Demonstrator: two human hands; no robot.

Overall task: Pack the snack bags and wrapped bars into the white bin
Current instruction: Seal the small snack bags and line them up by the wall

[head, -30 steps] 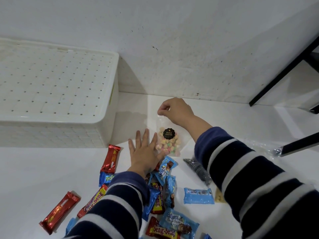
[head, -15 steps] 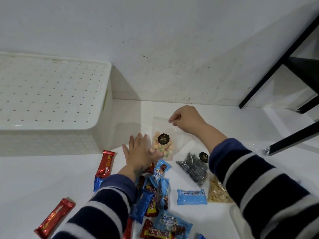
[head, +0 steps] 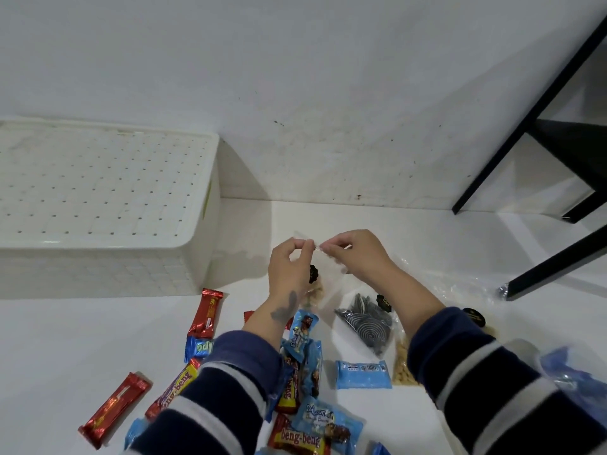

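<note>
1. Clear snack bag [head: 317, 284], lifted off the floor just right of the white bin [head: 105, 205].
2. Pinched at its top edge by left hand [head: 289, 270] and right hand [head: 356, 256], fingers curled.
3. Below the bag: dark spiral-candy bag [head: 366, 323], blue packet [head: 363, 375], red bars [head: 207, 313].

Navy sleeves [head: 230, 382] with white stripes; dark tattoo [head: 285, 307] on left wrist.

My left hand [head: 289, 274] is off the pile now and up at the clear snack bag [head: 315, 287]. Both hands pinch its top edge, right hand [head: 356, 254] alongside, the bag lifted.
</note>
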